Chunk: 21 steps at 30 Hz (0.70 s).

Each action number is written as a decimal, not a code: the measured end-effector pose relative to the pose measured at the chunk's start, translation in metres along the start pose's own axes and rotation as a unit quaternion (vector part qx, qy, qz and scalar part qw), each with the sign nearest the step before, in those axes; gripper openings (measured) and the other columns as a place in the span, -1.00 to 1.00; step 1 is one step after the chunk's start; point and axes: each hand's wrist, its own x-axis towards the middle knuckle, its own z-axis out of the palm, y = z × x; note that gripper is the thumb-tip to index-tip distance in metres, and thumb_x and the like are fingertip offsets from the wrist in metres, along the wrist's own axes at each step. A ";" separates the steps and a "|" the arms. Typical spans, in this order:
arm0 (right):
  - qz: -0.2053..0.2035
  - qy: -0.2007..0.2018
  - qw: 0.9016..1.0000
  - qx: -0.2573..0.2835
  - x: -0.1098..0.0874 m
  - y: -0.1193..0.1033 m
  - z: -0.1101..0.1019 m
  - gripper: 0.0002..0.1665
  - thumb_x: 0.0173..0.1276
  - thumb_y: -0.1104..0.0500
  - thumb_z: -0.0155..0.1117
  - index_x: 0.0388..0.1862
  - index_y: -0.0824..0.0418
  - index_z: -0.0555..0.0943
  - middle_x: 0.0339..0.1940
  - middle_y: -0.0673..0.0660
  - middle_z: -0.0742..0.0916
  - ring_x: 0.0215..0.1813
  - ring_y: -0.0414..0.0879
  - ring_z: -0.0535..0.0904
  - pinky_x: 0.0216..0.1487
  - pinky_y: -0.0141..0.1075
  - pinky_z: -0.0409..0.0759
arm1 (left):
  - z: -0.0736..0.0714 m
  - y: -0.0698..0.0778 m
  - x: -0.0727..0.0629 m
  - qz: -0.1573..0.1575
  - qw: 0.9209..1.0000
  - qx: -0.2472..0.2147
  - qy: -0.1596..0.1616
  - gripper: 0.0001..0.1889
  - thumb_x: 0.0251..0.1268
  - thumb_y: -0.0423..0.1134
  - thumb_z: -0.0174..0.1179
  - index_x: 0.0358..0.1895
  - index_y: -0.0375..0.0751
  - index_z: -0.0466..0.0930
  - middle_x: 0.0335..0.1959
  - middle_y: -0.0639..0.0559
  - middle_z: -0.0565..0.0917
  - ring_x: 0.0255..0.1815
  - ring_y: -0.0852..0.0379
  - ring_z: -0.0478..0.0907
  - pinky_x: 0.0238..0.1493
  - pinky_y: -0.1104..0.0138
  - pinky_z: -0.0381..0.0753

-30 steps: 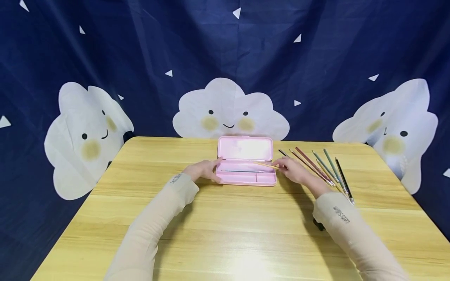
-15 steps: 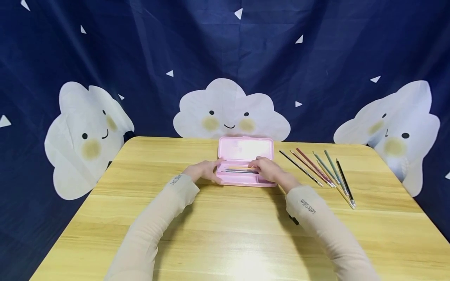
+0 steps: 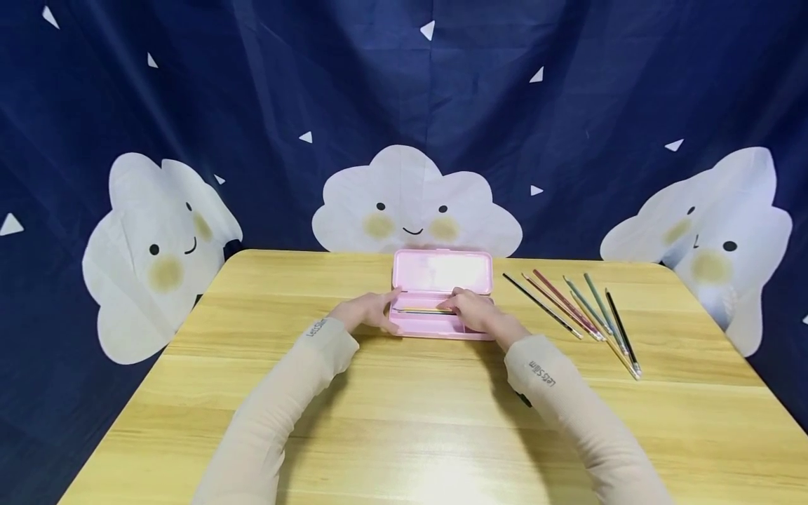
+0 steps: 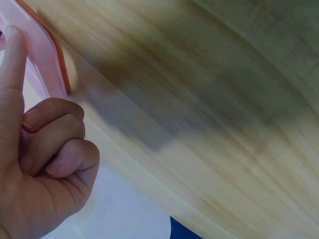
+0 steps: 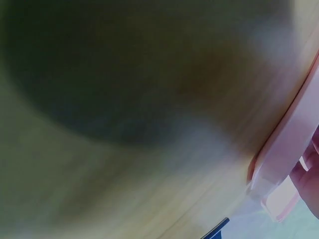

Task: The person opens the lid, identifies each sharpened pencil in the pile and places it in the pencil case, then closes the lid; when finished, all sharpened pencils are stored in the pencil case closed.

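Observation:
A pink pencil case (image 3: 435,325) stands with its lid (image 3: 442,271) raised at the back of the table. My left hand (image 3: 366,311) holds its left end, thumb at the front corner and index finger towards the hinge. In the left wrist view the index finger (image 4: 14,59) lies along the pink wall while the other fingers curl in. My right hand (image 3: 476,310) reaches over the right end into the long rear compartment, fingertips pinching a yellow pencil (image 3: 416,309). A bluish pencil lies alongside it. Their right ends are hidden behind the hand.
Right of the case several pencils lie fanned out on the wooden table (image 3: 404,421): a dark one (image 3: 541,305) nearest, then a dark red one (image 3: 558,291), green ones and a black one (image 3: 621,330). A dark blue cloud-print curtain (image 3: 271,189) hangs behind the table.
My right hand has moved left from beside the case into it, bringing the yellow pencil down into the rear compartment. My left hand has stayed at the case's left end.

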 end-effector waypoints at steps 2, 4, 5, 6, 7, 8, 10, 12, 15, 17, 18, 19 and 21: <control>-0.013 0.016 1.000 0.004 -0.003 0.002 0.000 -0.62 0.30 0.36 0.03 0.01 0.12 0.62 -0.28 0.11 0.58 -0.21 -0.02 0.53 -0.33 -0.22 0.51 | 0.000 0.000 0.000 -0.001 1.000 0.001 0.001 0.08 -0.05 0.15 0.31 0.46 0.06 -0.25 0.39 -0.29 0.10 0.37 -0.14 0.10 0.36 0.08 0.08; -0.029 0.038 0.999 0.022 -0.006 0.004 0.000 -0.63 0.28 0.39 0.04 0.01 0.17 0.62 -0.33 0.11 0.57 -0.28 -0.04 0.50 -0.32 -0.24 0.49 | 0.000 -0.001 0.000 -0.004 1.000 0.001 0.004 0.08 -0.05 0.14 0.31 0.46 0.07 -0.25 0.38 -0.29 0.11 0.37 -0.14 0.10 0.36 0.08 0.09; -0.036 0.047 0.998 0.032 -0.008 0.005 0.000 -0.63 0.27 0.40 0.05 0.01 0.21 0.61 -0.34 0.11 0.56 -0.31 -0.06 0.47 -0.30 -0.26 0.49 | 0.000 -0.001 0.000 -0.006 1.000 0.001 0.003 0.07 -0.04 0.14 0.30 0.46 0.07 -0.25 0.39 -0.28 0.10 0.38 -0.14 0.09 0.36 0.09 0.08; -0.043 0.059 0.996 0.041 -0.010 0.007 -0.001 -0.64 0.26 0.40 0.06 0.01 0.24 0.60 -0.36 0.11 0.56 -0.34 -0.07 0.46 -0.30 -0.26 0.49 | 0.001 -0.002 0.000 -0.005 1.000 0.001 0.002 0.07 -0.03 0.14 0.30 0.46 0.07 -0.25 0.39 -0.27 0.10 0.38 -0.13 0.09 0.36 0.10 0.07; -0.050 0.071 0.995 0.049 -0.013 0.009 -0.002 -0.65 0.25 0.41 0.08 0.00 0.27 0.60 -0.37 0.11 0.56 -0.35 -0.08 0.45 -0.30 -0.27 0.49 | 0.001 -0.002 0.000 -0.004 1.000 0.002 0.002 0.07 -0.03 0.14 0.30 0.46 0.06 -0.25 0.39 -0.27 0.11 0.38 -0.12 0.09 0.36 0.10 0.07; -0.055 0.082 0.993 0.058 -0.017 0.010 -0.004 -0.66 0.24 0.42 0.10 -0.01 0.30 0.60 -0.38 0.12 0.57 -0.36 -0.09 0.45 -0.29 -0.26 0.50 | 0.001 -0.002 0.000 -0.003 1.000 0.001 0.002 0.07 -0.03 0.14 0.30 0.46 0.06 -0.24 0.39 -0.26 0.11 0.38 -0.12 0.09 0.36 0.10 0.07; -0.061 0.101 0.991 0.067 -0.024 0.014 -0.007 -0.67 0.22 0.42 0.14 -0.02 0.34 0.59 -0.39 0.13 0.57 -0.37 -0.09 0.46 -0.29 -0.25 0.51 | 0.002 -0.003 -0.001 -0.001 1.000 0.000 0.001 0.07 -0.03 0.14 0.30 0.46 0.05 -0.24 0.39 -0.26 0.11 0.38 -0.11 0.09 0.37 0.11 0.07; -0.059 0.117 0.988 0.075 -0.033 0.021 -0.012 -0.67 0.20 0.43 0.16 -0.03 0.38 0.58 -0.38 0.16 0.58 -0.35 -0.06 0.47 -0.27 -0.21 0.52 | 0.002 -0.003 -0.001 0.002 1.000 0.000 0.003 0.07 -0.04 0.15 0.30 0.46 0.04 -0.24 0.38 -0.27 0.12 0.37 -0.11 0.10 0.37 0.12 0.08; -0.043 0.132 0.987 0.081 -0.048 0.036 -0.019 -0.65 0.17 0.45 0.17 -0.02 0.42 0.56 -0.39 0.18 0.59 -0.32 -0.02 0.48 -0.26 -0.16 0.52 | 0.003 -0.003 -0.001 0.005 1.000 0.004 0.006 0.07 -0.05 0.15 0.30 0.46 0.04 -0.22 0.37 -0.27 0.14 0.36 -0.11 0.12 0.36 0.12 0.09; -0.031 0.141 0.986 0.077 -0.058 0.049 -0.022 -0.64 0.16 0.46 0.17 -0.02 0.46 0.54 -0.40 0.18 0.59 -0.31 0.00 0.48 -0.25 -0.13 0.51 | 0.003 -0.003 -0.001 0.007 1.000 0.007 0.009 0.07 -0.05 0.15 0.31 0.46 0.03 -0.22 0.37 -0.27 0.15 0.36 -0.11 0.14 0.36 0.12 0.10; -0.023 0.146 0.987 0.070 -0.063 0.056 -0.024 -0.64 0.15 0.47 0.17 -0.02 0.47 0.53 -0.42 0.17 0.60 -0.31 0.01 0.48 -0.24 -0.11 0.51 | 0.003 -0.003 0.000 0.007 1.000 0.007 0.009 0.07 -0.04 0.14 0.31 0.46 0.03 -0.22 0.37 -0.26 0.16 0.36 -0.11 0.14 0.36 0.12 0.10; -0.014 0.147 0.987 0.066 -0.068 0.063 -0.025 -0.64 0.15 0.46 0.17 -0.02 0.48 0.52 -0.46 0.15 0.59 -0.33 0.00 0.47 -0.24 -0.11 0.50 | 0.003 -0.003 0.000 0.008 1.000 0.006 0.009 0.06 -0.04 0.14 0.31 0.46 0.03 -0.21 0.37 -0.26 0.16 0.36 -0.11 0.14 0.36 0.11 0.10; 0.008 0.147 0.988 0.057 -0.079 0.076 -0.028 -0.62 0.15 0.46 0.17 -0.01 0.52 0.50 -0.51 0.13 0.57 -0.36 0.00 0.46 -0.25 -0.08 0.48 | 0.004 -0.003 0.000 0.009 1.000 0.004 0.008 0.06 -0.03 0.13 0.31 0.46 0.02 -0.21 0.38 -0.25 0.15 0.36 -0.11 0.14 0.36 0.11 0.10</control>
